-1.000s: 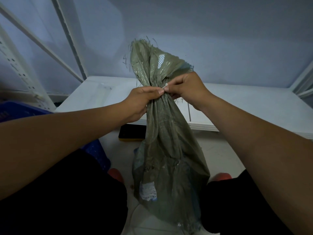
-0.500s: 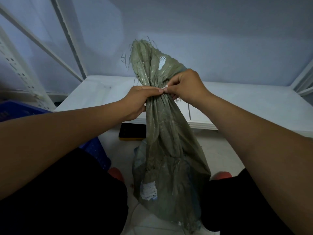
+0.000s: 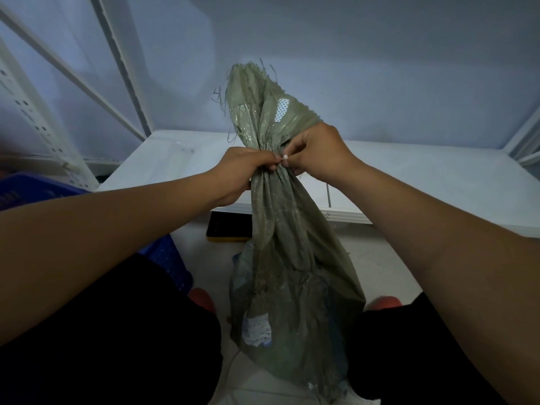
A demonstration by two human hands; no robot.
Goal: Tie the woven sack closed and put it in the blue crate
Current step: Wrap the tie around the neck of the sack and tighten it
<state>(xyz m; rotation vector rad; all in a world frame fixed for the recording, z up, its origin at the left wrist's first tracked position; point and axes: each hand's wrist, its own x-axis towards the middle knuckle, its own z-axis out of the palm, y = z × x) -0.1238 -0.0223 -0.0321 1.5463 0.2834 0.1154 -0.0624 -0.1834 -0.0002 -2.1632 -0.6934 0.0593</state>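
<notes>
The green woven sack hangs upright between the person's knees, its bottom near the floor, its neck bunched tight and the frayed mouth fanning out above. Both hands meet at that neck — the left hand closed around the gathered cloth, the right hand pinching a small white tie against it with fingertips. The blue crate sits on the floor at the left, partly hidden behind the left forearm — well apart from the sack. A dark flat object lies under the white shelf edge.
</notes>
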